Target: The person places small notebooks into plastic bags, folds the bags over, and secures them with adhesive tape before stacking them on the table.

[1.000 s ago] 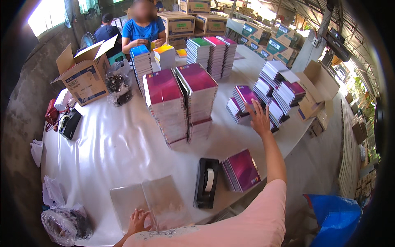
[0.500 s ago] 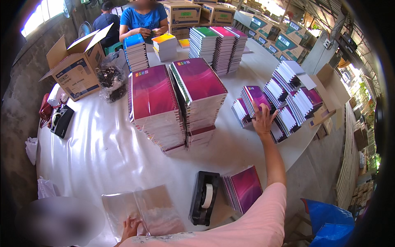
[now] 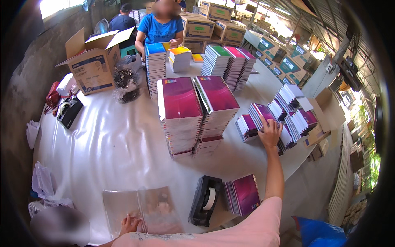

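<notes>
At the right, my right hand (image 3: 270,131) reaches out to a stack of purple spiral notebooks (image 3: 258,111). Its fingers are apart and touch the nearest notebooks. My left hand (image 3: 131,224) lies with fingers outstretched on clear plastic sleeves (image 3: 158,206) spread on the table in front of me. A black tape dispenser (image 3: 205,201) with a white roll stands right of the sleeves. Beside it, near my right arm, is a small leaning pile of purple notebooks (image 3: 245,193).
Tall stacks of plastic-wrapped purple notebooks (image 3: 181,101) stand mid-table. Behind are blue notebooks (image 3: 155,68), green notebooks (image 3: 218,61) and a person in a blue shirt (image 3: 160,31). An open carton (image 3: 92,74), a bag of dark pieces (image 3: 125,80) and another tape dispenser (image 3: 70,112) sit left.
The view has shifted, so the table's contents appear displaced. My right hand stays at the notebook stack and my left hand on the sleeves. The person opposite has moved one hand down behind the blue notebooks.
</notes>
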{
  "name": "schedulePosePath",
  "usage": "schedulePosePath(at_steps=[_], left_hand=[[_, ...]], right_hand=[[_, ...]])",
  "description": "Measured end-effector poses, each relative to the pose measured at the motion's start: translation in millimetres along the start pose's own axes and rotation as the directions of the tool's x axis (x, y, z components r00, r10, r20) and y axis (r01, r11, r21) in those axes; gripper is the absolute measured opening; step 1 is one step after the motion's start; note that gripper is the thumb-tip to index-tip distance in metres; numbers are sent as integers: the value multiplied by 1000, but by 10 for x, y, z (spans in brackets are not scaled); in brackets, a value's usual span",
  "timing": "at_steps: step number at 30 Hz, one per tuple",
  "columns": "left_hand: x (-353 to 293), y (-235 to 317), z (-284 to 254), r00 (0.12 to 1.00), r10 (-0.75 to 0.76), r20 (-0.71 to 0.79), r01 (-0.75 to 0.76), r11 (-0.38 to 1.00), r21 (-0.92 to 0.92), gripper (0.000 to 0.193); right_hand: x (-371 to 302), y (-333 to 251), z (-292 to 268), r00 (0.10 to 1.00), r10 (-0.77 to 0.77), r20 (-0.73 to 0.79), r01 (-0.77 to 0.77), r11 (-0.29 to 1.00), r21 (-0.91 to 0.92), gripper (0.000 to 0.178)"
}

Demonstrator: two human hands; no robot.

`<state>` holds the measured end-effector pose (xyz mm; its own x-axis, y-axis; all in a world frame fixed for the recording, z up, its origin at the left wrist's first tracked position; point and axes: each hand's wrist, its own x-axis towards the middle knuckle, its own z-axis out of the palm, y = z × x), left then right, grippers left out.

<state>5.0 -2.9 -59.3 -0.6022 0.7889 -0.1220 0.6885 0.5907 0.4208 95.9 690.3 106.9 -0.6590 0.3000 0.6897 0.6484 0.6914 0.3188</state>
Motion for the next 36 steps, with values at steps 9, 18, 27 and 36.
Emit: schedulePosePath(at_steps=[9, 18, 27, 36], left_hand=[[53, 245, -315, 998, 33, 44, -28, 994, -101, 76], [221, 760, -1435, 864, 125, -488, -299, 907, -297, 123], [39, 424, -1160, 967, 173, -188, -255, 641, -724, 106], [-114, -83, -383, 956, 111, -271, -288, 523, -802, 83]], right_hand=[[239, -237, -1932, 993, -117, 31, 112, 986, 120, 77], [149, -2106, -3656, 905, -399, 148, 145, 617, 773, 61], [-743, -3778, -3791, 552, -809, 200, 272, 402, 875, 61], [-1654, -3769, -3097, 560, -775, 294, -151, 253, 956, 114]])
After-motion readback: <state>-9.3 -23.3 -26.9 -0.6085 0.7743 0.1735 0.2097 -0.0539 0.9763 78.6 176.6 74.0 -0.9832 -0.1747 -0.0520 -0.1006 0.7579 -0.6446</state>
